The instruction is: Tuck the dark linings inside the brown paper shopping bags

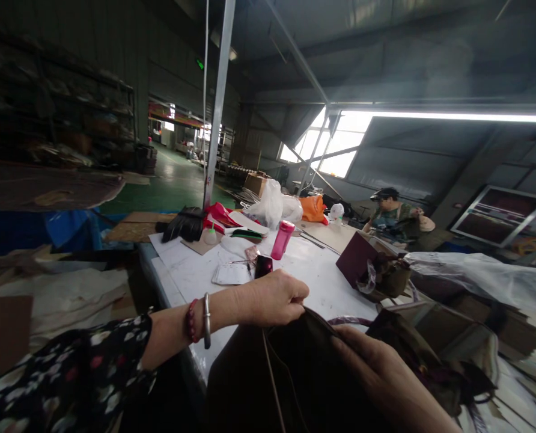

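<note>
A dark brown bag (pixel 295 379) of soft material lies at the near edge of the white table (pixel 196 276). My left hand (pixel 274 297) is closed in a pinch on the bag's upper edge; its wrist wears a metal bangle and a red bead bracelet. My right hand (pixel 376 367) lies on the bag's right side with its fingers curled over the material, holding it.
On the table stand a pink bottle (pixel 282 239), a dark phone (pixel 263 265), white papers (pixel 230 273), a maroon folded bag (pixel 356 258) and plastic sacks (pixel 270 204). A pile of folded bags (pixel 497 337) fills the right. Another person (pixel 392 213) sits at the far end. A metal post (pixel 217 102) rises behind.
</note>
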Available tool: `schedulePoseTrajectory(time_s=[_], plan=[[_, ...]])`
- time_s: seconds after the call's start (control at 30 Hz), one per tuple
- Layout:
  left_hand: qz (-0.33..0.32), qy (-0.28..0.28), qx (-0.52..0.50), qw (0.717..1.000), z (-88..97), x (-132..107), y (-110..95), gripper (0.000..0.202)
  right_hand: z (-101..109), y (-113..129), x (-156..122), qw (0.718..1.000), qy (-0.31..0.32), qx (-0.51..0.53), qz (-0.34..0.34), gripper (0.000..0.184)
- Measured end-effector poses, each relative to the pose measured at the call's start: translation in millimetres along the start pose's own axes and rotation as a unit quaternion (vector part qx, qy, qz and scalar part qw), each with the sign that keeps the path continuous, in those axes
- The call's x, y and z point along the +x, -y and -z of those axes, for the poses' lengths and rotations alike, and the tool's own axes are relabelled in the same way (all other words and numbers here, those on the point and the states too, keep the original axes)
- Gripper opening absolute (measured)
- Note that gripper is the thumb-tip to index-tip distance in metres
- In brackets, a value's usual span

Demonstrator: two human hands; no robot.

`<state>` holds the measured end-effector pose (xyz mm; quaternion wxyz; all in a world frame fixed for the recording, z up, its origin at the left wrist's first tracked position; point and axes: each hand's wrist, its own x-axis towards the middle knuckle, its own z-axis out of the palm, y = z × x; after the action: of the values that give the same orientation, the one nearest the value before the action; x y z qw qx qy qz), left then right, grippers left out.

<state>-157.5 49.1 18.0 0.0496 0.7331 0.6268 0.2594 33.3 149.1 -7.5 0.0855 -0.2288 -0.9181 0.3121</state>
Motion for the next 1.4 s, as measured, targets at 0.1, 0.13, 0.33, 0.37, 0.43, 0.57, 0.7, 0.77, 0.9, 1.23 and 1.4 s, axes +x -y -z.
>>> schedulePoseTrajectory(time_s=[0.1,0.13,0.33,0.37,0.43,0.57,0.7,0.77,0.9,1.23,1.4], plan=[[-0.003,-0.007,-0.003,1.000,-1.6,0.3,2.3,0.009,-1.1,4.4,5.1,1.000,-0.005,-0.028,0.000,0.030],[-0.001,-0.008,-0.003,1.000,-1.7,0.1,2.5,0.009,-1.8,5.6,7.2,0.999,-0.003,-0.032,0.004,0.029],[0.008,0.000,-0.012,1.000,0.5,-0.8,-0.2,0.009,-3.6,7.5,16.2,0.999,-0.005,-0.045,-0.012,0.027],[0.008,0.000,-0.012,1.000,0.9,-0.8,-0.5,0.009,-3.2,7.7,16.8,0.998,-0.006,-0.051,-0.022,0.027],[0.008,0.002,-0.012,1.000,1.3,-0.8,-0.5,0.010,-2.3,8.4,17.8,0.998,-0.005,-0.057,-0.033,0.028],[0.011,0.002,-0.017,1.000,1.2,-0.6,0.0,0.010,-2.0,10.3,21.2,0.998,-0.004,-0.056,-0.035,0.030],[0.016,0.000,-0.015,1.000,0.1,0.2,0.6,0.010,-3.1,11.8,27.4,1.000,0.008,0.018,-0.023,0.025],[0.014,-0.002,-0.019,1.000,-1.0,0.5,1.5,0.009,-3.7,12.6,30.3,0.999,0.016,0.030,-0.021,0.025],[0.010,0.000,0.005,1.000,-3.5,-1.0,3.1,0.009,-4.8,16.7,33.5,1.000,0.014,-0.003,-0.025,0.026],[-0.001,-0.101,0.165,0.981,4.0,-43.4,-28.4,0.014,-5.8,25.5,29.1,0.972,-0.082,-0.189,-0.112,0.027],[-0.068,-0.197,0.180,0.961,-57.4,-76.0,-42.4,0.034,-3.4,18.0,27.4,0.963,-0.104,-0.203,-0.147,0.033]])
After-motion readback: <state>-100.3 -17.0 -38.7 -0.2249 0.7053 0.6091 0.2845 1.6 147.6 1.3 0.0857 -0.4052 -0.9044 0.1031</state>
